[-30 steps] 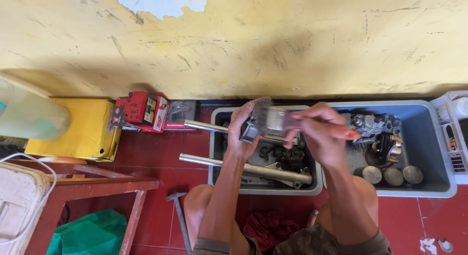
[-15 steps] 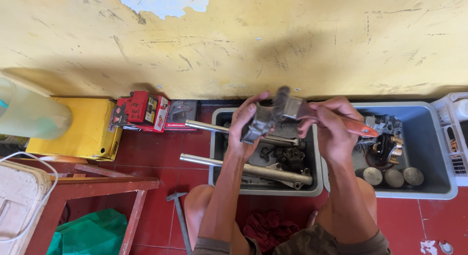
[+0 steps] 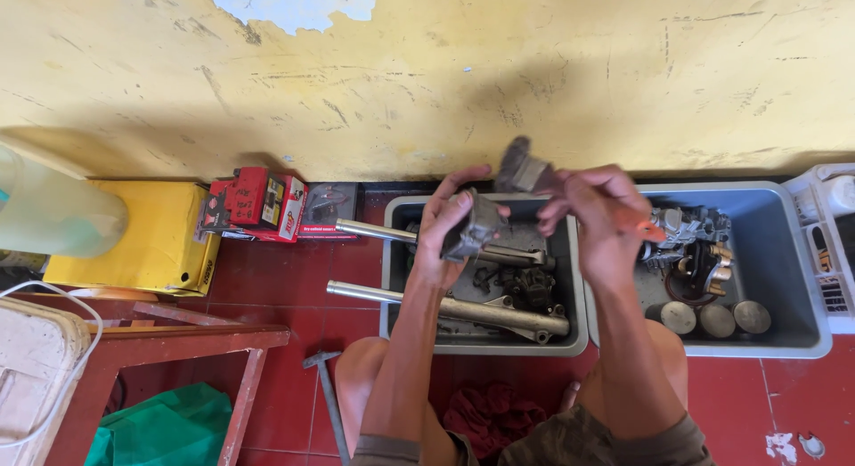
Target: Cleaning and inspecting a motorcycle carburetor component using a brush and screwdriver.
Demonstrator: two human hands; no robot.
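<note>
Head view. The person squats on a red tiled floor [image 3: 294, 279] facing a yellow wall [image 3: 427, 83]. Both hands are raised over the left grey tub [image 3: 396, 328].

The left hand [image 3: 443, 234] is closed around a dark grey metal part [image 3: 476, 227], fingers wrapped at its left side, thumb on top. The part sits above the tub's far edge, clear of the contents.

The right hand [image 3: 595, 218] is closed on a tool with an orange handle [image 3: 643, 225]. The handle end projects to the right of the fist. A second grey metal piece [image 3: 524, 170], blurred, shows above and between the hands; whether it belongs to the tool or to the part cannot be told.

The left tub holds two fork tubes [image 3: 401, 295], which overhang its left wall, and small dark components. The right tub [image 3: 784, 279] holds a carburettor-like assembly [image 3: 690, 239] and three round caps [image 3: 715, 319].

Judged step: work on the held part with the tool, mid-stroke. The next move calls for a firm left-hand hold and steady tool alignment, kept over the tub so loose pieces drop inside.

Elsewhere: a yellow box [image 3: 134, 239], a red battery [image 3: 263, 199], a hammer [image 3: 328, 399] and a red rag [image 3: 485, 412] on the floor.
</note>
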